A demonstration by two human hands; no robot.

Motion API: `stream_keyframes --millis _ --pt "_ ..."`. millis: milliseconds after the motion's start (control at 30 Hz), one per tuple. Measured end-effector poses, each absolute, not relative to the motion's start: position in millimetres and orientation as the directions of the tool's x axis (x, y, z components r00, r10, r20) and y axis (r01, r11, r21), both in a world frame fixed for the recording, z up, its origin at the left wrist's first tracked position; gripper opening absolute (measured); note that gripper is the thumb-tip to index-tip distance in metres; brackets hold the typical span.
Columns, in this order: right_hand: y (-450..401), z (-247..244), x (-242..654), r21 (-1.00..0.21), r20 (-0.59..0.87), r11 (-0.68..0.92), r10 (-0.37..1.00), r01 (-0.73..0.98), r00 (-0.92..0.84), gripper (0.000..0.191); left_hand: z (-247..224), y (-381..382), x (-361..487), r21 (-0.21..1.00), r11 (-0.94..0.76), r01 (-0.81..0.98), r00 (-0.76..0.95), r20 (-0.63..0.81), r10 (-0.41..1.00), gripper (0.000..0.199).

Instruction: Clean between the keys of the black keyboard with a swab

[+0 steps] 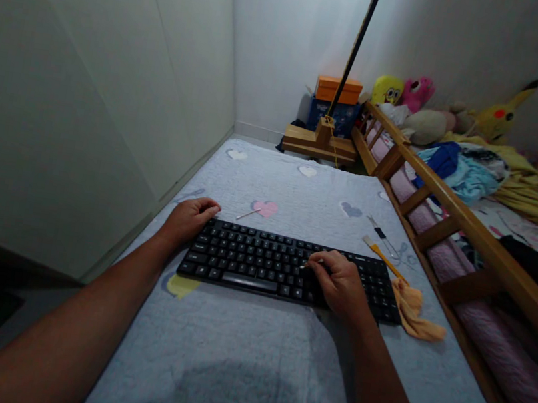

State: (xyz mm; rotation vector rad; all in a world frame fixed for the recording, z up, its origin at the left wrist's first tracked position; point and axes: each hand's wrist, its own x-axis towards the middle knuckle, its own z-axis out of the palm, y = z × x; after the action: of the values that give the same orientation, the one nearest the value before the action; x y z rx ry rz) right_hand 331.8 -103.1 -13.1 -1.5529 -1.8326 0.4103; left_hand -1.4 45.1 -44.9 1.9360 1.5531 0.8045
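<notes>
A black keyboard (260, 261) lies flat on a pale blue cloth with heart patterns (226, 350). My left hand (190, 217) rests at the keyboard's upper left corner, its fingers curled together against the edge; what they hold, if anything, is hidden. Over the right-middle keys, my right hand (335, 279) pinches a small cotton swab (306, 265), whose white tip is near the keys. Another white swab (248, 214) lies on the cloth beyond the keyboard, by a pink heart.
Right of the keyboard lie an orange cloth (412, 310), a yellow-handled brush (385, 256) and a metal tweezer-like tool (383, 237). A wooden rail (453, 215) borders the right side; a stand (321, 143) is at the back, a white cabinet (91, 67) left.
</notes>
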Motion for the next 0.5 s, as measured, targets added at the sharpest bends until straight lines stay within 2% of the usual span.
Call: stream_keyframes --millis 500 --pt "-104.5 -11.4 337.6 -0.646 0.286 0.193 0.958 0.738 0.000 0.017 -44.3 43.1 -0.5 0.723 -0.199 0.662 0.155 0.128 0.980 0.036"
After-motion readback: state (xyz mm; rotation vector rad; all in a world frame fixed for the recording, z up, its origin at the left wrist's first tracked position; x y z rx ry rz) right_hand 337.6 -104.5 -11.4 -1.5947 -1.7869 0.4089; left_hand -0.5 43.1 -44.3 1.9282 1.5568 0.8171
